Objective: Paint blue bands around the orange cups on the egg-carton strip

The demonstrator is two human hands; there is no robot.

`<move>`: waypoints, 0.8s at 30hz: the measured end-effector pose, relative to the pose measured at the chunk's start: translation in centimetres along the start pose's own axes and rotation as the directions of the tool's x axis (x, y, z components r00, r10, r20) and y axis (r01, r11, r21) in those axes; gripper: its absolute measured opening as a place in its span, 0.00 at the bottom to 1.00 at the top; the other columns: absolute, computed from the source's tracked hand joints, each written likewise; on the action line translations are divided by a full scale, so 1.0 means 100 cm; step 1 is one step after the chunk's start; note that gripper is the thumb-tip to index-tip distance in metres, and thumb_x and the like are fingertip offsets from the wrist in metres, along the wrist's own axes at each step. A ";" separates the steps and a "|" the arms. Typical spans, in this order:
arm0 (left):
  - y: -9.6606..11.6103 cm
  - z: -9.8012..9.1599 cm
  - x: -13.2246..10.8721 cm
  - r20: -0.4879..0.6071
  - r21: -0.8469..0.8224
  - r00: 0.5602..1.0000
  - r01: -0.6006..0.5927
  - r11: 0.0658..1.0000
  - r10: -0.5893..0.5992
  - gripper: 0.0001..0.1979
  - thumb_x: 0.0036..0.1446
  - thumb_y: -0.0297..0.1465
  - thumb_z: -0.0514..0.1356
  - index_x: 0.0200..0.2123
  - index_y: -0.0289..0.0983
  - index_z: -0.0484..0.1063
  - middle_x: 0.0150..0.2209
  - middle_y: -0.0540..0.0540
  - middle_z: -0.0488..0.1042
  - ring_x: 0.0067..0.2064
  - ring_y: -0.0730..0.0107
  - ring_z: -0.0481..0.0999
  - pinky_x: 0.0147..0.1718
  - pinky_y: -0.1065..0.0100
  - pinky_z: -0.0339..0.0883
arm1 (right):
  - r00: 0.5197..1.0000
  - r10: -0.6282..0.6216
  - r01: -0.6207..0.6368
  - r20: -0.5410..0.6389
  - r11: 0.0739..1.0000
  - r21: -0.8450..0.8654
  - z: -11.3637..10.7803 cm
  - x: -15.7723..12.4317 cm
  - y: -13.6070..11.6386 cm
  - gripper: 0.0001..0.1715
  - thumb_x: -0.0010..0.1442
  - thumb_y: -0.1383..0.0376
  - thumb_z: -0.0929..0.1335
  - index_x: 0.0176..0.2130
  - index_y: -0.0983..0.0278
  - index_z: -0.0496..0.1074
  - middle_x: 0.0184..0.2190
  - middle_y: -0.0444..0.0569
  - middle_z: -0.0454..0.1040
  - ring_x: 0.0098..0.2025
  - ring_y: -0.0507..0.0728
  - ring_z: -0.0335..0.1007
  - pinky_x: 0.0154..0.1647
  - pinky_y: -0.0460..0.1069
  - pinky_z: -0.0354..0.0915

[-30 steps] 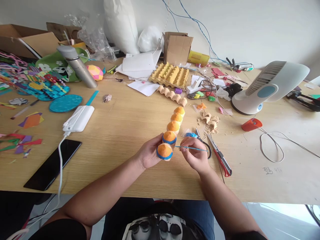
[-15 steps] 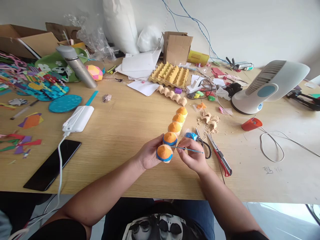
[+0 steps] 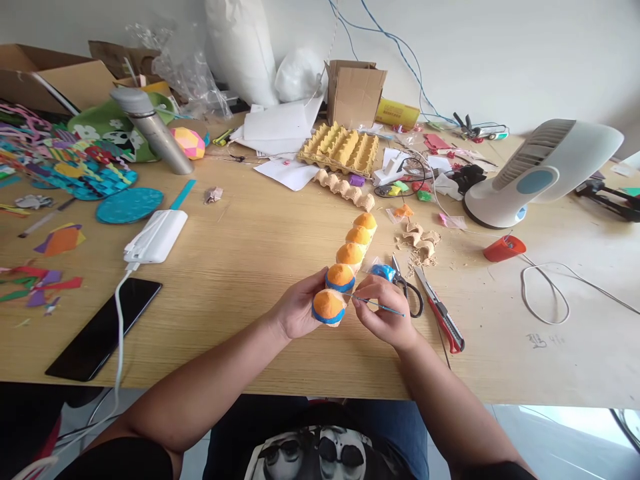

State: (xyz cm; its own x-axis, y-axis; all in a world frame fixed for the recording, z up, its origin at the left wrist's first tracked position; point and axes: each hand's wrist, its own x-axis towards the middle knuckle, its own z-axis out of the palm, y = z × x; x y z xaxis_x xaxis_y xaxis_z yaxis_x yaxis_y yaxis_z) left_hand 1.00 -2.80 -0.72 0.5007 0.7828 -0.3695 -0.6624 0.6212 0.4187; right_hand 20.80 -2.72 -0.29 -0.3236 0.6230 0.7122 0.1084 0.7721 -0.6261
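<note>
My left hand (image 3: 301, 307) is closed around the near end of an egg-carton strip (image 3: 349, 254), a row of several cups with orange tops. Blue bands circle the lower part of the two nearest cups. Pinched in my right hand (image 3: 384, 312) is a thin blue stick-like tool (image 3: 384, 308), its tip pointing left at the gap between those two cups. Whether the tip touches the strip I cannot tell. Just beyond my right hand lies a lump of blue clay (image 3: 383, 271) in clear wrap, with black-handled scissors (image 3: 411, 293) beside it.
A red utility knife (image 3: 443, 315) lies right of the scissors. Carton scraps (image 3: 421, 241) and crumbs are beyond it. A yellow egg tray (image 3: 341, 151) stands at the back, a white fan (image 3: 537, 175) and red cup (image 3: 503, 249) at right. A phone (image 3: 105, 328) and power bank (image 3: 156, 237) lie left.
The blue tool has tilted, its back end dropping slightly, and my right fingers have shifted a little. My left hand and the strip stay nearly in place.
</note>
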 end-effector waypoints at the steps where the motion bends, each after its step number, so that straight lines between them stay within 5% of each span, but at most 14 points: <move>1: 0.000 0.001 -0.001 -0.004 -0.003 1.000 0.004 1.000 -0.004 0.14 0.73 0.35 0.58 0.41 0.36 0.83 0.33 0.45 0.81 0.32 0.67 0.81 0.33 0.68 0.75 | 1.000 -0.007 0.007 0.000 1.000 -0.007 0.000 0.000 0.000 0.09 0.67 0.72 0.71 0.39 0.57 0.75 0.30 0.46 0.80 0.31 0.56 0.76 0.30 0.51 0.71; 10: 0.001 0.006 -0.005 0.038 0.002 0.999 0.012 1.000 -0.012 0.18 0.76 0.35 0.56 0.43 0.30 0.83 0.36 0.44 0.81 0.34 0.70 0.80 0.35 0.70 0.73 | 1.000 0.020 -0.019 -0.021 0.998 0.053 0.000 -0.001 -0.001 0.10 0.67 0.73 0.71 0.39 0.57 0.75 0.30 0.46 0.80 0.31 0.56 0.76 0.32 0.51 0.71; 19: -0.002 0.007 -0.005 0.062 0.075 0.998 -0.032 0.997 0.027 0.16 0.75 0.35 0.58 0.42 0.33 0.84 0.41 0.42 0.83 0.47 0.59 0.84 0.46 0.66 0.76 | 0.995 0.094 -0.091 -0.021 0.990 0.105 0.000 -0.003 -0.003 0.07 0.68 0.70 0.72 0.37 0.58 0.74 0.28 0.45 0.78 0.30 0.55 0.74 0.32 0.51 0.70; 24: -0.004 0.003 -0.005 0.062 0.117 0.995 -0.080 0.990 0.073 0.16 0.74 0.35 0.59 0.40 0.34 0.83 0.40 0.43 0.82 0.43 0.62 0.83 0.42 0.67 0.75 | 0.991 0.131 -0.129 -0.026 0.990 0.061 0.000 -0.004 -0.005 0.08 0.69 0.67 0.71 0.35 0.58 0.73 0.27 0.45 0.78 0.28 0.55 0.73 0.29 0.51 0.69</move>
State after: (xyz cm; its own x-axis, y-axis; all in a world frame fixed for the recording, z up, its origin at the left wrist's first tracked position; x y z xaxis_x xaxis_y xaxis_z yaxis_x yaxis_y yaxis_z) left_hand 1.18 -3.44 -0.42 0.4846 0.8269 -0.2855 -0.6306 0.5564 0.5412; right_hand 20.86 -3.32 -0.25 -0.2821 0.7219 0.6319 0.0915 0.6759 -0.7313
